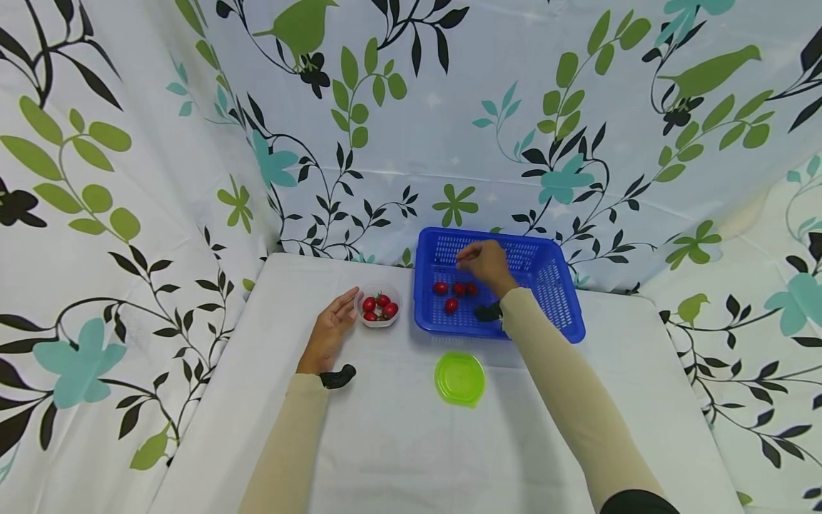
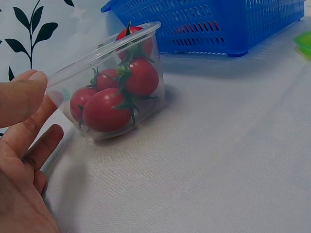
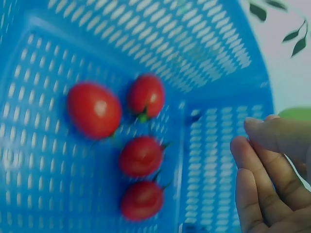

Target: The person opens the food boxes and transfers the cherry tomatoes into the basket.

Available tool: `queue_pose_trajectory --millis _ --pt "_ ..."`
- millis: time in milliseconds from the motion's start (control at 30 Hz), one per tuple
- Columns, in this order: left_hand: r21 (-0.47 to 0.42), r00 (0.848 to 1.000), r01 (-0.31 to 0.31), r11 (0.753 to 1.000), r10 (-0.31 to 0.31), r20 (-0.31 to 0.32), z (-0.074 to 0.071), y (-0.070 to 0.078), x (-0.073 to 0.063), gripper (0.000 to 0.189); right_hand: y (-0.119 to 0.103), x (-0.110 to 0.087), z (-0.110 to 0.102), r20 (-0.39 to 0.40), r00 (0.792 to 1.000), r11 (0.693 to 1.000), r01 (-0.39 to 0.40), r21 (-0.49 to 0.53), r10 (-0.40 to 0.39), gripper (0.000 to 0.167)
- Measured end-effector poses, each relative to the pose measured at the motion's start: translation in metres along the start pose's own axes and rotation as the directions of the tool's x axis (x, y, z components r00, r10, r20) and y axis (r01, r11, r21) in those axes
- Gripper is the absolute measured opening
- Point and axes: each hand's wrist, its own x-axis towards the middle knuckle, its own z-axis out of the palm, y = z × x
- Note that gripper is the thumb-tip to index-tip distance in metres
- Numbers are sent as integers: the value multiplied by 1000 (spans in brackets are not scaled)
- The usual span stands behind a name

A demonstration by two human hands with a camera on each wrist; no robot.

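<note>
My left hand (image 1: 332, 330) is beside a small clear plastic container (image 1: 379, 323), its fingertips right at the rim. Several red cherry tomatoes (image 2: 108, 109) with green stems lie inside the container, which stands on the white table. Over the blue basket (image 1: 568, 316) hovers my right hand (image 1: 486, 261), its fingers loosely bent and thumb near the fingertips, with nothing visible between them. On the basket's floor lie several more cherry tomatoes (image 3: 94, 110), some way from the right fingertips in the right wrist view.
A light green lid (image 1: 459, 379) lies on the white-covered table (image 1: 398, 442) in front of the basket. Behind the table hangs a curtain (image 1: 437, 157) with leaf and bird patterns, and the basket stands close against it.
</note>
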Motion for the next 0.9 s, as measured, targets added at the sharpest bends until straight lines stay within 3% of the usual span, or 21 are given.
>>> queue_pose_trajectory --millis 500,900 --pt "-4 1000 5 1000 -5 -9 0 0 0 54 -51 -21 30 93 985 987 136 88 -144 20" --pt "-3 1000 2 1000 -2 -2 2 3 -1 54 -74 -47 65 210 959 981 188 35 -191 13"
